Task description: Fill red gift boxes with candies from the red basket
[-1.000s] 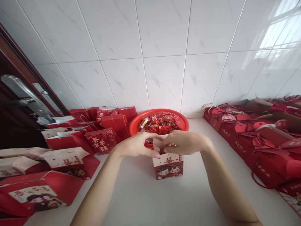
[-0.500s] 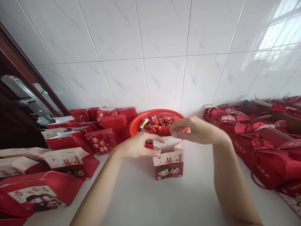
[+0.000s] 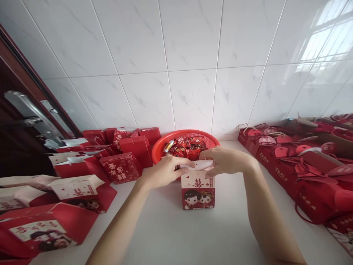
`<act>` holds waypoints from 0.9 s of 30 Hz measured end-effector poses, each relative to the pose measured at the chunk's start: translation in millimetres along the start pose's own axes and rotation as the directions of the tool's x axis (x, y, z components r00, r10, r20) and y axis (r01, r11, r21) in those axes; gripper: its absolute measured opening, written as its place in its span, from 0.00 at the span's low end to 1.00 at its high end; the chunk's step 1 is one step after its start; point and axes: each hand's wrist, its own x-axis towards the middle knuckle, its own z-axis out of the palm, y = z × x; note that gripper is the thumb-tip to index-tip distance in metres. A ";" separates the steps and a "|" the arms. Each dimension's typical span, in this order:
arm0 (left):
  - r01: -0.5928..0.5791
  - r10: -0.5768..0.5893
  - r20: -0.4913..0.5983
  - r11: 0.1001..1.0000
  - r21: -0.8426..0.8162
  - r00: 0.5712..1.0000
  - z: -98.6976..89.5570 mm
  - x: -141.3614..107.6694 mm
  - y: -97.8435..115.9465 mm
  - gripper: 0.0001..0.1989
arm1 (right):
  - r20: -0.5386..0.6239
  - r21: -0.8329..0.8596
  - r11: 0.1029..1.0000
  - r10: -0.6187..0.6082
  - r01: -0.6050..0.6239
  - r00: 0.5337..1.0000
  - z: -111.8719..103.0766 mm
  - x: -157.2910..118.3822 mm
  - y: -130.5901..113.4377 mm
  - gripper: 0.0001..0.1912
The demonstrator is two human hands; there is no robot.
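Observation:
A small red-and-white paper gift box (image 3: 198, 197), printed with two cartoon figures, stands upright on the white tabletop in front of me. My left hand (image 3: 167, 171) pinches its top edge on the left, thumb in front and fingers behind. From the other side my right hand (image 3: 224, 162) grips the top right edge, its thumb over the front panel. The top flaps lean together, and the inside of the box is hidden. Just behind it sits a red plastic basket (image 3: 157, 147) holding wrapped sweets (image 3: 187, 147).
On the left stand several red gift boxes (image 3: 118, 167), some with raised white flaps (image 3: 77, 184). Rows of red handled boxes (image 3: 278, 173) with ribbons line the right side. A tiled wall (image 3: 193, 95) rises behind, and a door handle (image 3: 27, 110) is at far left.
My right hand has come down from above the box onto its top right edge. The top of the box has narrowed as its front and back panels moved together.

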 end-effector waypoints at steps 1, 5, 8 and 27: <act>-0.013 0.013 -0.011 1.000 -0.007 1.000 1.2 0.8 -0.3 0.19 | 0.001 -0.005 1.000 0.005 -0.005 1.000 1.6 2.8 0.6 0.15; -0.010 0.010 -0.030 1.000 0.008 0.999 3.3 0.9 -1.2 0.25 | 0.019 -0.061 0.997 0.040 -0.039 0.999 5.2 11.3 0.2 0.07; -0.011 0.012 -0.010 1.000 0.023 1.000 3.7 -0.3 -1.7 0.25 | -0.004 -0.111 0.994 0.006 -0.006 1.000 6.1 14.2 -2.1 0.06; -0.111 0.112 -0.021 0.993 0.028 0.994 1.6 1.8 -3.0 0.20 | -0.023 -0.025 0.980 -0.199 0.198 0.980 1.7 14.2 1.1 0.08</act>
